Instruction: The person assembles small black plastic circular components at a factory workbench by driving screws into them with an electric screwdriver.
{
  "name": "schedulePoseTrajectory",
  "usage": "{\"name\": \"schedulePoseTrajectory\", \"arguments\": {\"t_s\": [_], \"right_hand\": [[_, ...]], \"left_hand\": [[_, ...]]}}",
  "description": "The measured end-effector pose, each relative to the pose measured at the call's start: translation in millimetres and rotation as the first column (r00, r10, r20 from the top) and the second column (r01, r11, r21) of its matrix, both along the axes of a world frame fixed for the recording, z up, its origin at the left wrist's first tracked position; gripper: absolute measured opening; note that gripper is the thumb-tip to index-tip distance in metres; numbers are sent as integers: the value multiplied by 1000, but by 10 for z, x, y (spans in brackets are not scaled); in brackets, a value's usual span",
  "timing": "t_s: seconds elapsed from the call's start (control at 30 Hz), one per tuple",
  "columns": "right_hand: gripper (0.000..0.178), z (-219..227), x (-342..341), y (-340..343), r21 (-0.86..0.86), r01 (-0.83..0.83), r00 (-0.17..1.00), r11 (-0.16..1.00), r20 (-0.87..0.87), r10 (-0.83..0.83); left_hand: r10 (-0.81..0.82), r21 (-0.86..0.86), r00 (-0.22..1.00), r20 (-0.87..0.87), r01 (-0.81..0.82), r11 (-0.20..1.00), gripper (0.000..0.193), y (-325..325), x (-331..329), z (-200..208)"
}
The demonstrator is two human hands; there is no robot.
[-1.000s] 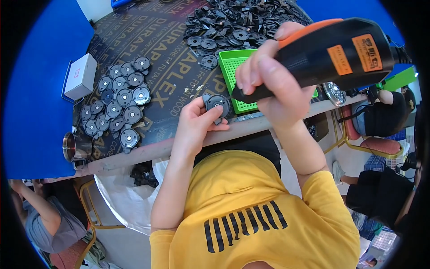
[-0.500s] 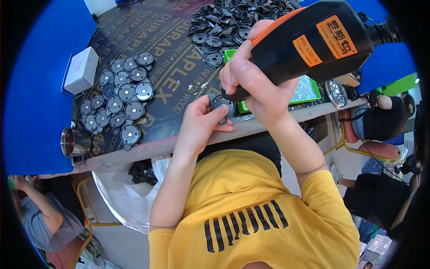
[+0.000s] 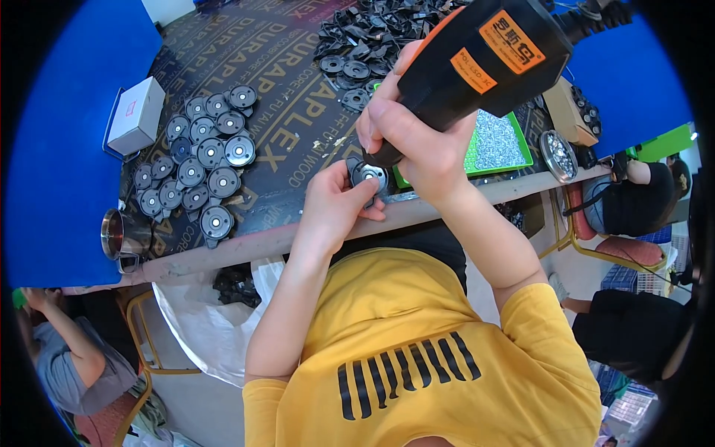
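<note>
Left hand (image 3: 328, 205) pinches black round part (image 3: 371, 176) under thumb, near front edge of table (image 3: 287, 160). Right hand (image 3: 426, 149) grips black-and-orange power driver (image 3: 465, 82), nose at part's upper side; bit hidden, contact hard to tell. Green tray (image 3: 526, 145) just right; similar discs (image 3: 191, 171) grouped left.

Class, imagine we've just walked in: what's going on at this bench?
A person's left hand holds a round dark part near the table's front edge. The right hand grips a black-and-orange power tool, its nose at the part; whether they touch is unclear. Similar round parts lie grouped to the left, a heap of dark pieces lies beyond, and a green tray of small shiny pieces sits to the right.
</note>
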State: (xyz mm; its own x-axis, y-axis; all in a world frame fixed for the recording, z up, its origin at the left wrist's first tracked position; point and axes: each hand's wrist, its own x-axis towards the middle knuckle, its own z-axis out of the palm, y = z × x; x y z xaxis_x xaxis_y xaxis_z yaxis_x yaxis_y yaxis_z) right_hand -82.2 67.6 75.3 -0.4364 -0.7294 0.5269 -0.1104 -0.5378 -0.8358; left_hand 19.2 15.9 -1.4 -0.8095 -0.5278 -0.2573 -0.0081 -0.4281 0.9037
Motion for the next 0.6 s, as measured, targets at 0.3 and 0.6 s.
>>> {"name": "schedulePoseTrajectory", "arguments": {"t_s": [0.3, 0.6], "right_hand": [[39, 37, -120, 93, -194, 83, 996, 978, 39, -77], [12, -118, -872, 272, -131, 328, 945, 936, 37, -326]], "left_hand": [[20, 29, 1000, -21, -19, 999, 8, -11, -17, 2], [23, 133, 994, -103, -9, 991, 12, -36, -12, 2]]}}
